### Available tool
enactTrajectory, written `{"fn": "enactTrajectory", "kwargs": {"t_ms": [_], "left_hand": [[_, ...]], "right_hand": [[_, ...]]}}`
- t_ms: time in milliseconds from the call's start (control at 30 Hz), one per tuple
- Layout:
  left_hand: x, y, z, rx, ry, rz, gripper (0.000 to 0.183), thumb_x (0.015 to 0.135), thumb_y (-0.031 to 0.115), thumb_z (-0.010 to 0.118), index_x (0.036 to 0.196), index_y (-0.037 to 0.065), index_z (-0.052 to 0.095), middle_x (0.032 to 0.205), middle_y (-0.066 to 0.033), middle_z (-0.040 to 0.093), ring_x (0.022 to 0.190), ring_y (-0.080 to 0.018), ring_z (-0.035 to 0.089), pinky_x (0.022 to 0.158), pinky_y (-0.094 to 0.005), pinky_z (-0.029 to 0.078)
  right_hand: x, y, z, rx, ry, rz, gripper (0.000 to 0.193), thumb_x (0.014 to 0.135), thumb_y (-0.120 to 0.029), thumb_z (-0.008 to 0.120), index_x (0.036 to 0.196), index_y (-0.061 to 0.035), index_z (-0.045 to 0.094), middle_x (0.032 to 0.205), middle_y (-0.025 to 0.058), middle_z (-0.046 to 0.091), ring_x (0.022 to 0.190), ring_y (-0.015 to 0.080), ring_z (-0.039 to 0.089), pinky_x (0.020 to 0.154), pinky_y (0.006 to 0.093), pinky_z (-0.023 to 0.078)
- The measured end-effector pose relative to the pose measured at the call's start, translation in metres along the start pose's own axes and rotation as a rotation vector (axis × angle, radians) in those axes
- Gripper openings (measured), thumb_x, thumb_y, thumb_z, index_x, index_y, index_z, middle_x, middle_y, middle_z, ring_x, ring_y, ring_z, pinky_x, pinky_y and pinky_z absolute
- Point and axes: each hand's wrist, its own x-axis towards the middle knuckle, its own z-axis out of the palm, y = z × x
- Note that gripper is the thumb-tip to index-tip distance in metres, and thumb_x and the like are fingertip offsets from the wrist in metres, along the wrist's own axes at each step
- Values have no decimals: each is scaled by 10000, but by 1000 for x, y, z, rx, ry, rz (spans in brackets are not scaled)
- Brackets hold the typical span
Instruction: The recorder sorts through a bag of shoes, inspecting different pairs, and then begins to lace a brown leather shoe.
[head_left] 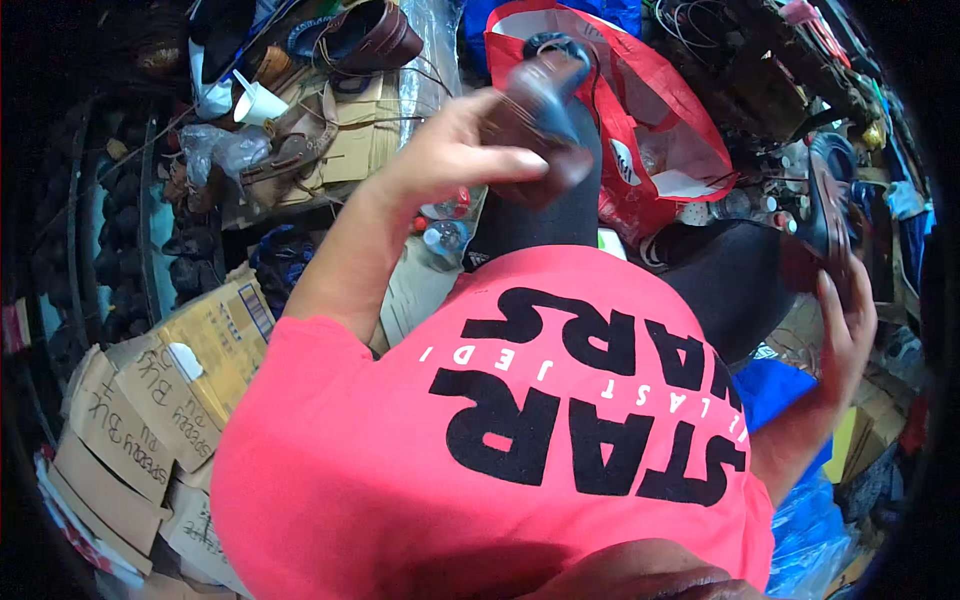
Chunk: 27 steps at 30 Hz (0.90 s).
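Over my left leg, my left hand (455,150) grips a dark brown shoe (535,115), its outline smeared by motion. My thumb lies along the near side of it. Far out to the right, my right hand (848,320) has its fingers against a second brown shoe (828,200), which stands upright with a dark blue, rounded end on top. Part of that shoe lies in shadow beside my bent right leg (725,275).
A red and white bag (660,110) lies open between my legs. At the far left are a white cup (258,103), another brown shoe (372,38) and crumpled plastic (225,148). Flattened cardboard (125,420) lies at the near left, blue plastic (805,510) at the near right.
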Motion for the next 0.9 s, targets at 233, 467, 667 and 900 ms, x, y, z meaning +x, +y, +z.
{"fn": "enactTrajectory", "kwargs": {"t_ms": [233,467,667,900], "left_hand": [[-17,-78,-52,-795,-94,55,549,769,298,610,1233,46,460,1147,-137,559,1028,-282,557,918,-426,424],[-15,-128,-65,-1022,188,-228,487,725,459,596,1080,126,617,1077,-82,627,1004,-273,578,901,-450,429],[-13,-138,-73,-1047,182,-239,446,747,394,520,1082,114,615,1071,-86,634,991,-271,590,896,-459,437],[-13,-132,-87,-966,241,-220,557,815,462,486,1135,11,555,1091,-163,611,959,-293,607,860,-432,483]], "right_hand": [[-37,0,6,-696,-492,48,238,647,-93,699,838,-7,586,739,132,553,729,289,501,696,374,402],[-45,-7,29,-756,-430,92,201,671,-120,688,793,0,582,706,150,546,687,319,486,651,382,391],[-46,3,27,-528,-315,197,191,722,-101,688,760,37,561,652,120,538,586,202,514,562,314,407],[-39,-6,28,-574,-216,162,165,763,-85,667,737,31,553,629,89,526,583,128,489,551,269,407]]}}
